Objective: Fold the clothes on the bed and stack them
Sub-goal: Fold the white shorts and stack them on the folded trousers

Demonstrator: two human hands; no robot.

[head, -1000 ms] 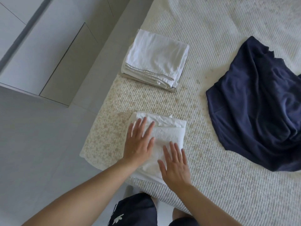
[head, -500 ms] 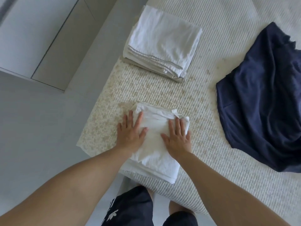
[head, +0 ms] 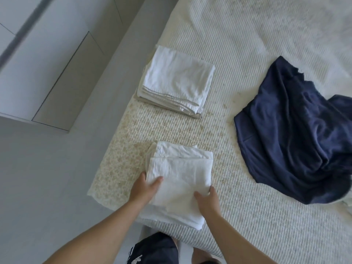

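At the near edge of the bed, on its cream ribbed cover, a folded white garment lies squared up in several layers, its nearest end reaching the mattress edge. The person's left hand holds the garment at its left side: the thumb lies on top of the cloth while the fingers go under the edge and cannot be seen, so the grip there is closed around the stacked layers. The right hand takes the right side in the same way, thumb on top of the fabric and fingers tucked down at the edge beside it, pinching the fold. Both bare forearms reach in from the bottom of the view. Farther up the bed, well apart from the held garment, sits a stack of folded white clothes, neatly layered, with a beige piece showing at the bottom. To the right, apart from both white bundles, a dark navy garment lies rumpled and unfolded on the cover. A patterned, pale floral sheet shows along the left edge of the bed beneath the ribbed cover. Beside the bed are a light grey floor and white cabinet fronts.
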